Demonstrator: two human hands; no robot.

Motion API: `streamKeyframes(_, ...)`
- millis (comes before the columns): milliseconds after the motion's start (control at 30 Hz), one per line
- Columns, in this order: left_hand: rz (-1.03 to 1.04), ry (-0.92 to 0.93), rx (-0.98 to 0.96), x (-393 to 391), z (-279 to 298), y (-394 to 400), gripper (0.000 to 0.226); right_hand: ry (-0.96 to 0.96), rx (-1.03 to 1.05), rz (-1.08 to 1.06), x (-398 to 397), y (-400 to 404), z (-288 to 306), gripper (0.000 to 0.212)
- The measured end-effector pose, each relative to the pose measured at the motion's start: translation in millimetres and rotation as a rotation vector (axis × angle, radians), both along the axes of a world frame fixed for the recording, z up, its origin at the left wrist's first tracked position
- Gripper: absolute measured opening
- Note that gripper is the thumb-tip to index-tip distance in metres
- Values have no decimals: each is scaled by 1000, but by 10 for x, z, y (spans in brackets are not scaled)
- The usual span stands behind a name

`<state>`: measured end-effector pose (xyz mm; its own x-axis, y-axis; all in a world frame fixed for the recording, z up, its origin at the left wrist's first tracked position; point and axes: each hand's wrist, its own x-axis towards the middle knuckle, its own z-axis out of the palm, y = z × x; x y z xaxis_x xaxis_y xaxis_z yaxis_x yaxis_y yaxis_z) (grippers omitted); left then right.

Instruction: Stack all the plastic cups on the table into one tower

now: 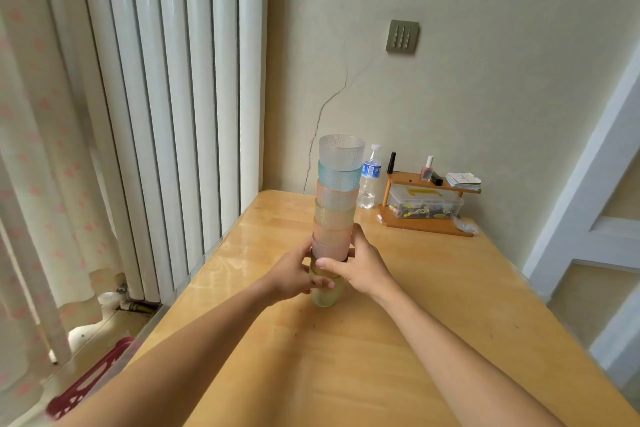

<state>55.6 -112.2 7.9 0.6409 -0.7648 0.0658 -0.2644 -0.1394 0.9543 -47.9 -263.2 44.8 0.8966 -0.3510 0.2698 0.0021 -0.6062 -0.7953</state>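
Note:
A tower of several nested plastic cups (pixel 337 198) stands upright on the wooden table (pixel 398 340). From the top the cups are clear, blue, pink, green and pink, with a yellowish cup at the base. My left hand (pixel 294 274) wraps the lower part of the tower from the left. My right hand (pixel 356 265) grips the same lower part from the right, thumb across the front. Both hands hide the lower cups' joints.
At the back of the table stand a water bottle (pixel 370 180) and a small wooden shelf (pixel 427 204) with a clear box, nail polish and cards. A white radiator (pixel 166 97) lines the left wall. A red crate (pixel 93 378) sits on the floor at left.

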Motion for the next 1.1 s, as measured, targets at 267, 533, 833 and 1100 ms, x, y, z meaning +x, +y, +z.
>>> streamKeyframes(267, 21, 2, -9, 268, 26, -258, 82, 7, -24, -5, 280, -252, 39, 75)
streamKeyframes(533, 29, -1, -26, 599, 26, -542, 83, 8, -3, -2, 624, -519, 36, 81)
streamKeyframes(833, 14, 5, -13, 718, -42, -554, 80, 7, 6, -6, 711, -533, -28, 76)
streamKeyframes(1100, 2, -2, -9, 708, -79, -568, 79, -4, -11, -24, 679, -543, -92, 76)
